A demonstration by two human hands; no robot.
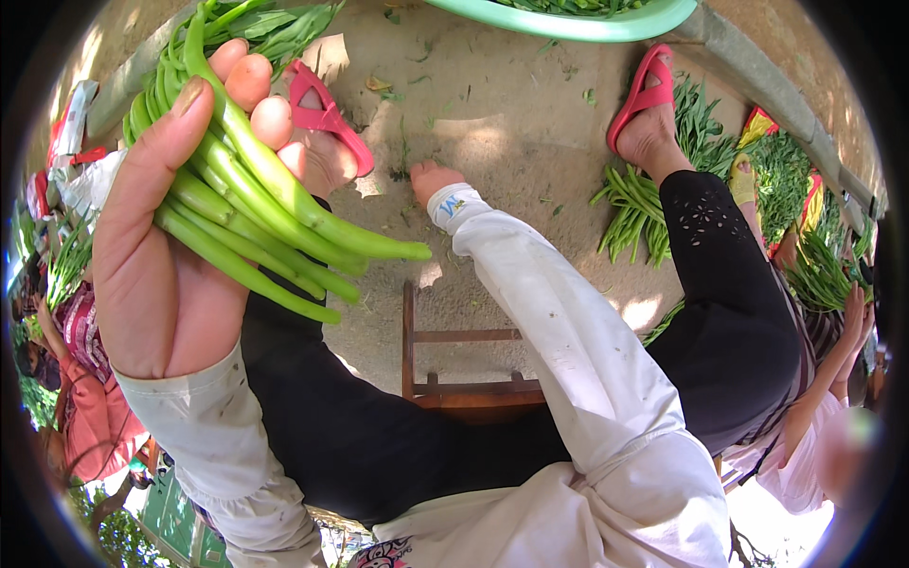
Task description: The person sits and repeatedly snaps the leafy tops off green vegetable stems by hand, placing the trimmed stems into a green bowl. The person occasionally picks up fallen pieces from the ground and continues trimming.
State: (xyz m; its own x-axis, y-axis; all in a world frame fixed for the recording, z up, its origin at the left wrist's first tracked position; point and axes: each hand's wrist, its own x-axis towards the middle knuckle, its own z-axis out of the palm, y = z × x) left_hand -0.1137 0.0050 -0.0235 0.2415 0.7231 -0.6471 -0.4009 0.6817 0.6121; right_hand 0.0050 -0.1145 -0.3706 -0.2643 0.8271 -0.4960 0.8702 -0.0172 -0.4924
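Observation:
In my left hand, a bunch of thick green stems, which look like water spinach, is gripped between thumb and curled fingers. The cut ends point right, and the leaves stick out beyond the fingers at the top. My right hand is low by the concrete ground, beside some dark bits and a thin green sprig. Its fingers are partly hidden, so whether it grasps anything is unclear.
A pale green basin of cut greens stands ahead. Stem bundles lie beside my right foot. Below me is a wooden seat. People handling greens sit at both sides; a raised curb runs along the right.

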